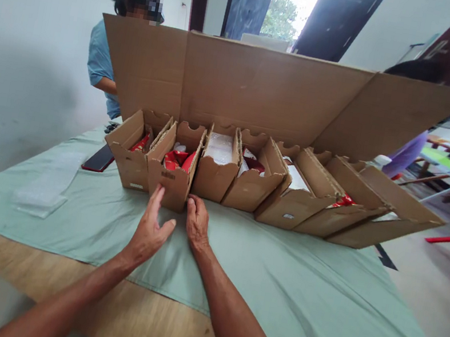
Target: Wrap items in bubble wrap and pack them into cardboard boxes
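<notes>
A narrow open cardboard box (166, 190), second from the left in a row of several, holds shiny red packets (178, 159). My left hand (149, 228) is at its front face, fingers stretched upward and thumb spread apart; whether the fingertips press on the cardboard is hard to tell. At the box's lower right front corner, my right hand (198, 222) has bent fingers closed against the edge, partly hidden beside the gap to the neighbouring box. That neighbour (216, 181) contains bubble-wrapped items (220, 148). To the left stands another box (133, 167) with a red packet inside.
More boxes (287, 208) lean rightward along the row. Behind them rises a tall cardboard panel (265, 88). A dark phone-like object (98, 158) and bubble wrap (48, 181) lie left on the green cloth (259, 273). A person in blue (100, 56) is beyond the panel.
</notes>
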The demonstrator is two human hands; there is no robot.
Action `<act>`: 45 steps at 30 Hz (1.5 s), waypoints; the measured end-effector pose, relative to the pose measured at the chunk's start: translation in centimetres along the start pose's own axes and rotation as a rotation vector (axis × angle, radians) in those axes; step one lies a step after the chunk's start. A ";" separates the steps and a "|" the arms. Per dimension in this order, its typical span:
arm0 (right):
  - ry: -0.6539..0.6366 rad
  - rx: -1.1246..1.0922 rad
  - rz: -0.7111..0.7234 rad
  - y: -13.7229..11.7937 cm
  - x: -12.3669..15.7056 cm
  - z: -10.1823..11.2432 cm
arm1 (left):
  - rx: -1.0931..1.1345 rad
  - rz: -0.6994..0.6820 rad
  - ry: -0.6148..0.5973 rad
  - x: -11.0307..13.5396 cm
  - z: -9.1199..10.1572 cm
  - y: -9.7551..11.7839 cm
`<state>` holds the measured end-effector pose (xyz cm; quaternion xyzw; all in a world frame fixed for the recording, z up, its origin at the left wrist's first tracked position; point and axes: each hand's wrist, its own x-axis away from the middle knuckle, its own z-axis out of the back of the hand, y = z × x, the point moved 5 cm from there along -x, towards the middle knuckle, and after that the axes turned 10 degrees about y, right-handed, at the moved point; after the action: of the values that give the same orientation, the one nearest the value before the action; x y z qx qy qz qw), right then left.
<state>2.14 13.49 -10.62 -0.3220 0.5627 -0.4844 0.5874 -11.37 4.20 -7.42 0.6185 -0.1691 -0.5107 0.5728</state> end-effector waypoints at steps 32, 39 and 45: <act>0.055 -0.095 -0.135 1.1 -0.9 0.3 | -0.600 -0.481 0.251 -10.6 4.7 4.4; 0.019 -0.090 -0.117 0.7 -0.9 0.4 | -0.659 -0.587 0.349 -10.9 7.2 4.8; -0.002 -0.086 -0.109 1.0 -0.9 0.3 | -0.839 -0.515 0.241 -14.6 9.8 3.7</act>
<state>2.68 14.64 -11.14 -0.3776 0.5642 -0.4908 0.5462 -24.22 9.53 3.98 0.4115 0.2759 -0.5841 0.6429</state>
